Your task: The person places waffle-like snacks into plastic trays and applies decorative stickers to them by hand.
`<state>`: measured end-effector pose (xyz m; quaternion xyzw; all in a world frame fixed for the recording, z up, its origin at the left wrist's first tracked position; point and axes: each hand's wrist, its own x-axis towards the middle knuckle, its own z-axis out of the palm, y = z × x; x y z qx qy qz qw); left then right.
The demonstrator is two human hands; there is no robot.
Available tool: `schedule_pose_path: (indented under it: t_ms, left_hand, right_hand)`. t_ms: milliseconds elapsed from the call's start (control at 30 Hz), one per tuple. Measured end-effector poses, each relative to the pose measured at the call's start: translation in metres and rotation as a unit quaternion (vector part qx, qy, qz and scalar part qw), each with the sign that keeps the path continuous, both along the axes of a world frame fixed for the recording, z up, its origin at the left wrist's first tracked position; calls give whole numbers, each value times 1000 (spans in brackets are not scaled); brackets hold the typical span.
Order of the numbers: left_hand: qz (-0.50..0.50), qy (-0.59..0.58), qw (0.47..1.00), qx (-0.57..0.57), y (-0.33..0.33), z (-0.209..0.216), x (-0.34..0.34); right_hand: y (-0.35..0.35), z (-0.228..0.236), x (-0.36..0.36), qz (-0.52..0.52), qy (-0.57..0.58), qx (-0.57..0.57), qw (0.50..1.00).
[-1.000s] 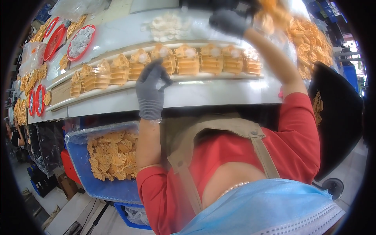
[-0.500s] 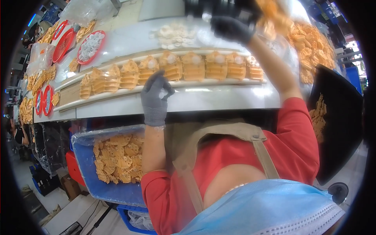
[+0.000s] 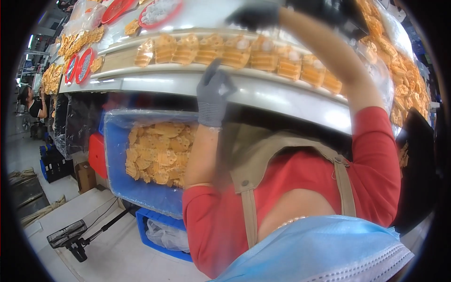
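Note:
A row of orange plastic plates point(image 3: 233, 52) stands side by side between two pale rails, several bearing a round white disc point(image 3: 267, 45) near the top. My left hand point(image 3: 213, 91), in a grey glove, is at the front rail with its index finger stretched toward a plate in mid-row. Its other fingers and thumb are curled together; whatever is in them is hidden. Beyond the row, my right hand point(image 3: 253, 18), in a dark glove, reaches across the white tabletop. Motion smears its fingers, so I cannot see what it holds.
A blue bin point(image 3: 115, 162) holding orange plates stands below the table edge, left of my body. Red trays point(image 3: 86, 65) with small parts sit at the left. Orange plates point(image 3: 404, 89) are heaped at the right. A person point(image 3: 34, 104) is at the far left.
The view has shifted, so the row sits higher and tilts down to the right. My right hand has swung left over the far side of the table. My left hand stays by the row.

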<state>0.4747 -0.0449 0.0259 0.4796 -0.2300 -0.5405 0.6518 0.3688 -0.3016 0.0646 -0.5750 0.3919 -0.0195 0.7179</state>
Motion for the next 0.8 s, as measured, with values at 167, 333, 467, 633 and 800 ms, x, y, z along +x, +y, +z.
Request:
schedule_pose_path:
  t_ms: [167, 333, 467, 633, 800]
  left_hand:
    - [-9, 44, 999, 1, 4, -4, 22]
    - [-31, 36, 999, 16, 10, -14, 46]
    - [-40, 54, 998, 5, 10, -21, 57]
    - [-26, 66, 997, 13, 9, -23, 60]
    - [-31, 59, 998, 15, 8, -22, 58]
  right_hand:
    - [-26, -46, 59, 72, -41, 88, 993]
    - [-25, -41, 84, 136, 90, -37, 986]
    - [-24, -42, 89, 150, 128, -57, 979]
    - [-16, -39, 102, 126, 197, -20, 972]
    - [-26, -55, 98, 136, 168, -49, 975]
